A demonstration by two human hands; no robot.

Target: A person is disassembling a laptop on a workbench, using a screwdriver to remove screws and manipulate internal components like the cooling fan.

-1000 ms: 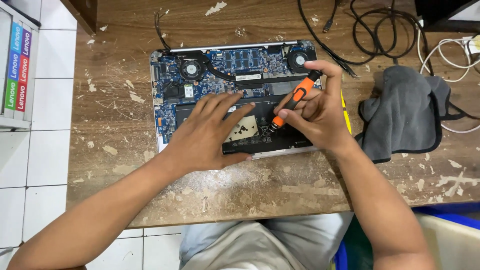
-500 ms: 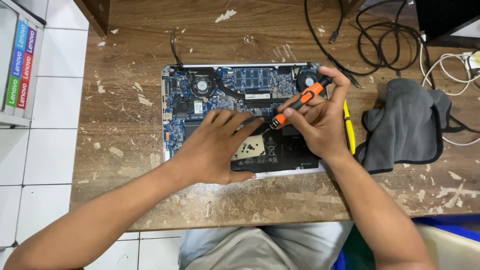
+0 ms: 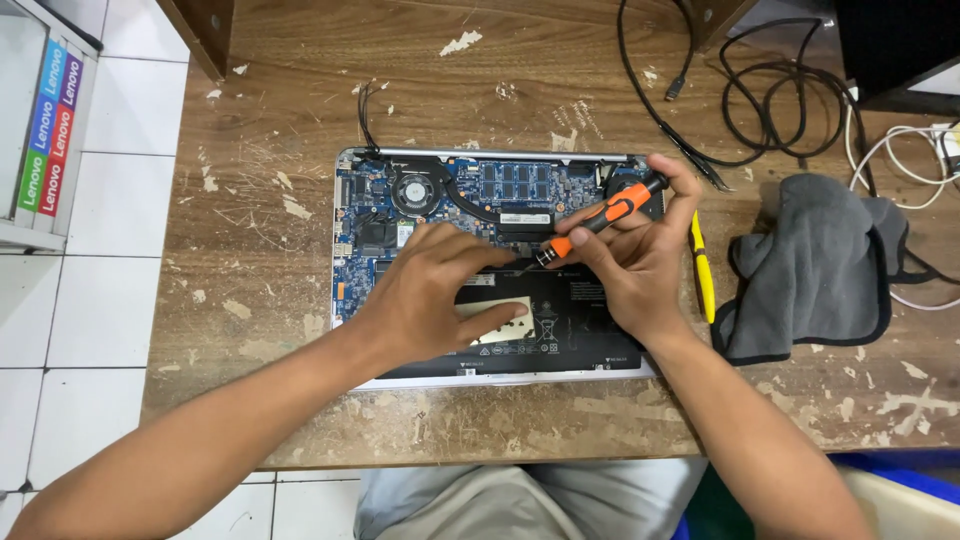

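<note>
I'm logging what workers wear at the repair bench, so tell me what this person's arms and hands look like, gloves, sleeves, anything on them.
Both forearms are bare up to the frame's edge, with no sleeves in view. The left hand and the right hand wear no gloves, and no rings, watch or wristband can be seen. Nails look short. No markings show on either arm.

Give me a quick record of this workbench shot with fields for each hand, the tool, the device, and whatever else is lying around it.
Left hand: spread flat on the laptop's black battery, fingertips near the screwdriver tip
Right hand: grips an orange and black screwdriver, tip angled down at the battery's upper edge
Device: open laptop with its bottom cover off; blue circuit board, fan and copper heat pipe showing
Surface: worn wooden table
Right of the laptop: yellow tool, grey cloth
Far side: black cables, white cables
</note>
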